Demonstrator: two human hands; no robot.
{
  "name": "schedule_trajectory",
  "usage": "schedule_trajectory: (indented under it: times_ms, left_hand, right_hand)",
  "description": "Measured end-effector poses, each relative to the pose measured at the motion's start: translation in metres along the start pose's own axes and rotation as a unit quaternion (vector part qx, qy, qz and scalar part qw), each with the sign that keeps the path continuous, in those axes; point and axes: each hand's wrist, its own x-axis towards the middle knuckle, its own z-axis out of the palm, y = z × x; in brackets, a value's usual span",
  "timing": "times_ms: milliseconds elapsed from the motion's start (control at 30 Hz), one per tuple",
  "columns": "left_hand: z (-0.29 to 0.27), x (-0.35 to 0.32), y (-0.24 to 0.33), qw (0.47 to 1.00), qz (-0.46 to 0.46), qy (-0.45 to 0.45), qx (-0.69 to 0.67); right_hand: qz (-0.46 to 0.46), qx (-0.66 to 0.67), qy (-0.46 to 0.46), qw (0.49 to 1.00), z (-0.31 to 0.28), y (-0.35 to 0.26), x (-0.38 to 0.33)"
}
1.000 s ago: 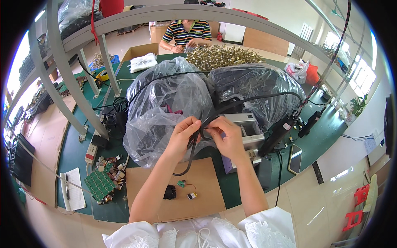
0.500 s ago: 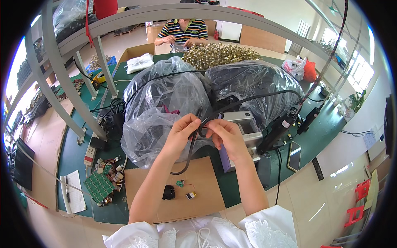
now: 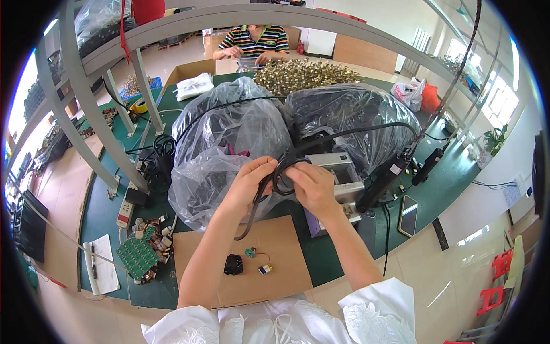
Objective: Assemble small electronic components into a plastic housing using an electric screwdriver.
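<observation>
Above the cardboard sheet [image 3: 286, 252], both my hands work on a thick black cable [image 3: 279, 172] bent into loops. My left hand [image 3: 250, 182] pinches the loops from the left side. Close beside it, my right hand [image 3: 314, 186] grips the same cable with bent fingers, its fingertips partly hidden by the loops. One length hangs below my left hand toward the cardboard. Another stretch of black cable runs rightward from my hands over the grey metal device. On the cardboard lie a small black part [image 3: 233, 265], a little green circuit board [image 3: 250, 252] and a small wired component [image 3: 264, 269].
Large clear plastic bags [image 3: 223, 126] of dark items fill the table beyond my hands. Right are a metal device [image 3: 338, 166], black cylindrical tools [image 3: 382, 184] and a phone [image 3: 408, 216]. Left are circuit boards [image 3: 137, 256] and a notebook [image 3: 105, 266]. A person [image 3: 255, 46] sits opposite.
The cable loops between my hands look larger and more bunched. My right hand has shifted slightly, its fingers now tucked closer behind the cable.
</observation>
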Motion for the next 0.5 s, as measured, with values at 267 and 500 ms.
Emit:
schedule_trajectory:
  times_ms: [267,500]
  left_hand:
    - [-0.003,0.000,-0.007,0.992,0.065,0.026,0.102]
    - [0.007,0.000,-0.004,0.983,0.090,0.016,0.159]
  right_hand:
    - [0.417,0.343,-0.160,0.826,-0.012,-0.022,0.006]
    - [0.398,0.350,-0.021,0.848,-0.005,-0.027,0.006]
